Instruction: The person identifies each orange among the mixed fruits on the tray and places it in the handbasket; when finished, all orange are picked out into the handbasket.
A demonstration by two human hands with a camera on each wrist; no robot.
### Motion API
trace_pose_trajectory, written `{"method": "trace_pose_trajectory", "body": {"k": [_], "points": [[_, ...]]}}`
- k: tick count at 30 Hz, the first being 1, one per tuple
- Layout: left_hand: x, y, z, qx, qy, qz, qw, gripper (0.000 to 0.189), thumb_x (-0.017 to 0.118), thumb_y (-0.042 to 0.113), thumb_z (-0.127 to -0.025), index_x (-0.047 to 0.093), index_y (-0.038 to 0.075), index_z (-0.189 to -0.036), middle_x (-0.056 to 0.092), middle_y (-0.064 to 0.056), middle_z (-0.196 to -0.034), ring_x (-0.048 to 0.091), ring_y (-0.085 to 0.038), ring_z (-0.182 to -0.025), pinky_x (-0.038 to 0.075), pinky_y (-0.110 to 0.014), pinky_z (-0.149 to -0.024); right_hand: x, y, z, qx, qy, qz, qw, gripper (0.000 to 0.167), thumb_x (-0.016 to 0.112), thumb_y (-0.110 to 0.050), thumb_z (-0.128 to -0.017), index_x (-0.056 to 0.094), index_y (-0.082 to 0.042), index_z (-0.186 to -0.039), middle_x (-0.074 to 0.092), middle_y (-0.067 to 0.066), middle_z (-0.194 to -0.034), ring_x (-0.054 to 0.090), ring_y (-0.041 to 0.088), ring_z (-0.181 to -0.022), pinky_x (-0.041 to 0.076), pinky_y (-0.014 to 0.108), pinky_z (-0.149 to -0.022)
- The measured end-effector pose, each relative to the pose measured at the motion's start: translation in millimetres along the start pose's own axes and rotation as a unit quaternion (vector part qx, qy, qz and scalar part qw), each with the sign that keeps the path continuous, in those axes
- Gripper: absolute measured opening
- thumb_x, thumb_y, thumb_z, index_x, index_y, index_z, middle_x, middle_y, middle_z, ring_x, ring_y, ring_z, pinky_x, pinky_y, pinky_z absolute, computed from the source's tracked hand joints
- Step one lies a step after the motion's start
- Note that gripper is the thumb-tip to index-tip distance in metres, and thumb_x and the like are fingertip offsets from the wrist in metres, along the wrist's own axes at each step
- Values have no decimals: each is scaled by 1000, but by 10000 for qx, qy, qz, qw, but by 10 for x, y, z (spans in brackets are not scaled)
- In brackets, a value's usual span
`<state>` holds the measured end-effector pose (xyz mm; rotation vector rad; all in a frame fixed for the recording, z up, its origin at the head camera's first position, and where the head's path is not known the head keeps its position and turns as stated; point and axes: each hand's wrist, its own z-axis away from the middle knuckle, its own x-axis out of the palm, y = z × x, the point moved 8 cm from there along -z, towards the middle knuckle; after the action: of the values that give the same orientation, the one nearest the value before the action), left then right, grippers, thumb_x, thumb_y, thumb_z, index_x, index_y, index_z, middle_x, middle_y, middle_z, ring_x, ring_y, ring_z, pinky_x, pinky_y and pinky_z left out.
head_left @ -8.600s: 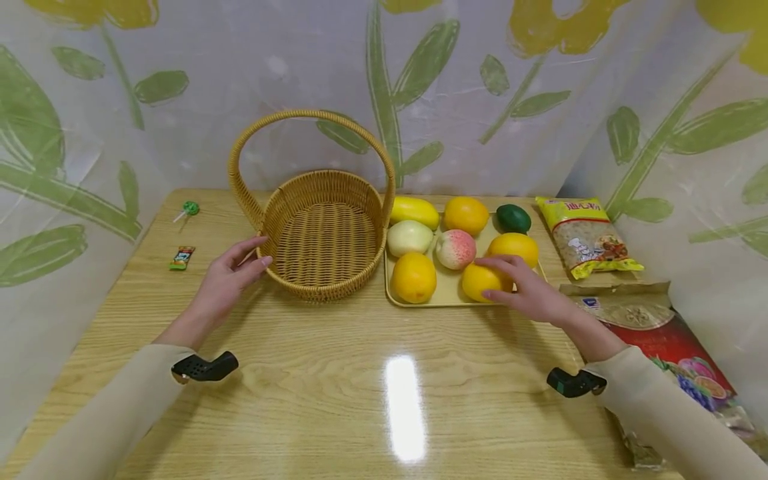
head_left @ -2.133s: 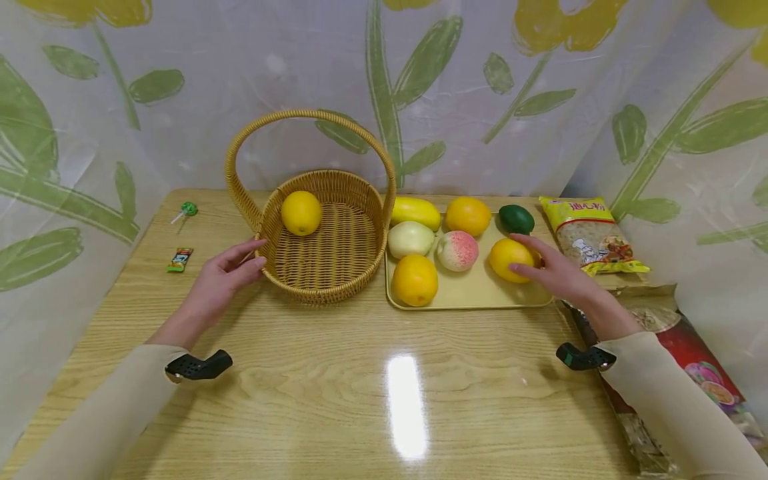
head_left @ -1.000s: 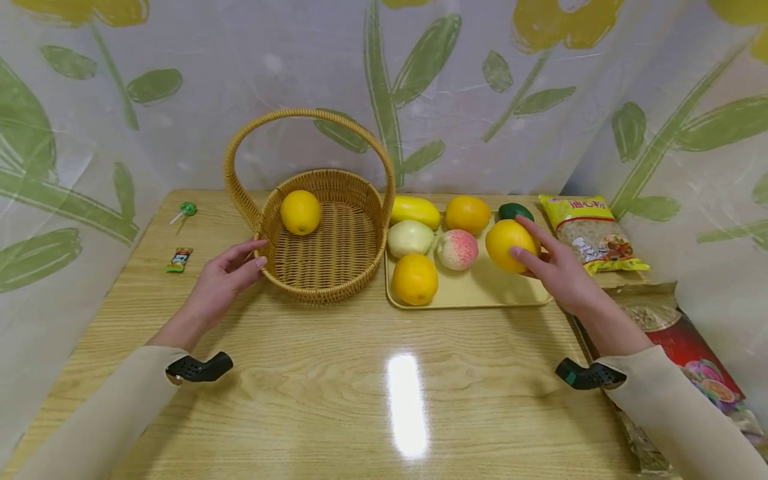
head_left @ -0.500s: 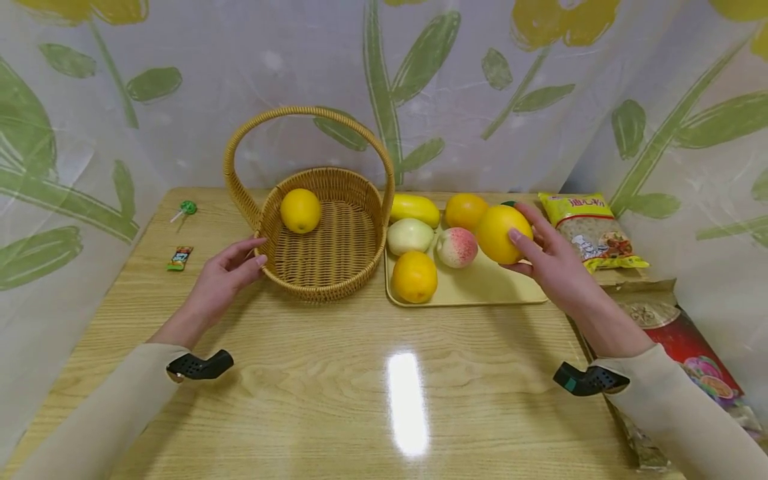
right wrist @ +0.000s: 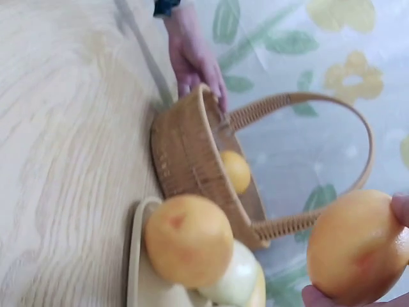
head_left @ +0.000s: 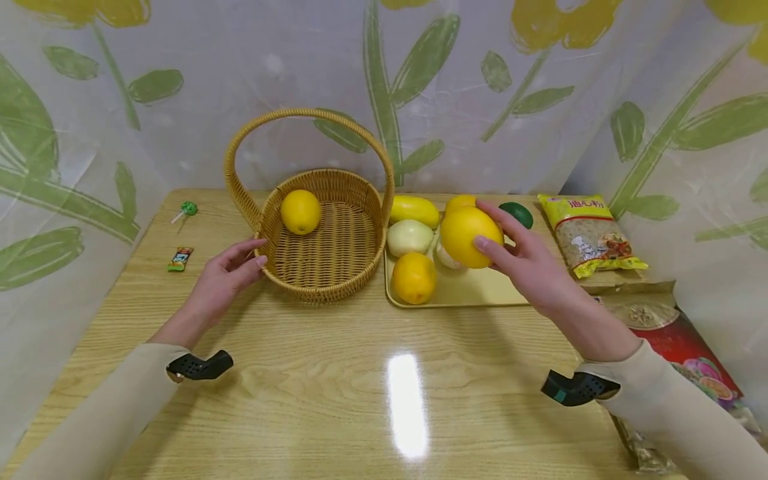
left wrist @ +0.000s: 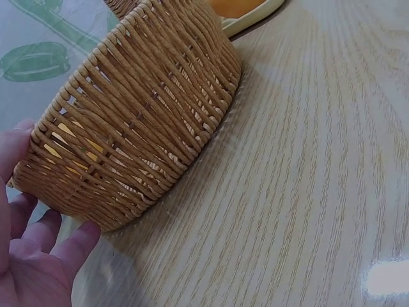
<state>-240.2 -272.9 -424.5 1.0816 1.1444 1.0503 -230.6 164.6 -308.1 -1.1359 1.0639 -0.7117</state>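
Your right hand [head_left: 533,268] grips an orange [head_left: 471,237] above the tray [head_left: 483,288], just right of the frame's centre, with the basket [head_left: 327,294] (its rim pinched by your left hand [head_left: 225,277]) lying to the fruit's left.

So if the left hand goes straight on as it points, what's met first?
The wicker basket: the left hand is at its side, apparently touching, though exact contact is hard to judge. Past that wall, the yellow fruit inside lies roughly in line.
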Motion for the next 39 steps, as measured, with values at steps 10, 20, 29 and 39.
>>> {"method": "trace_pose_trajectory", "body": {"k": [10, 20, 29, 39], "points": [[1, 10, 7, -32, -31, -25, 10000, 56, 58, 31, -99, 41, 9, -148, 14, -9, -163, 18, -29, -147, 48, -12, -91, 350, -139, -154, 72, -402, -241, 9989, 57, 52, -33, -102, 29, -32, -154, 35, 3, -148, 47, 27, -123, 46, 41, -103], [-10, 10, 15, -102, 36, -54, 9999, 59, 58, 32, -99, 39, 6, -148, 15, -6, -163, 21, -26, -146, 49, -12, -90, 759, -252, -404, 98, -826, -520, 9952, 57, 50, -37, -103, 26, -38, -154, 37, 5, -144, 55, 25, -117, 51, 44, -98], [6, 19, 17, -21, -5, -46, 10000, 57, 59, 30, -99, 41, 8, -149, 15, -11, -162, 24, -32, -145, 49, -14, -90, 1191, -387, -781, -447, -1527, 608, 9854, 54, 55, -45, -99, 35, -42, -149, 38, -7, -150, 51, 16, -123, 46, 41, -103], [4, 20, 3, 47, -36, 62, 10000, 56, 59, 28, -99, 41, 8, -148, 16, -12, -162, 26, -31, -144, 48, -19, -95, 1468, -515, -1544, -550, -810, 1468, 9843, 58, 51, -41, -101, 32, -26, -154, 31, -4, -157, 31, 14, -141, 29, 31, -114]]}}
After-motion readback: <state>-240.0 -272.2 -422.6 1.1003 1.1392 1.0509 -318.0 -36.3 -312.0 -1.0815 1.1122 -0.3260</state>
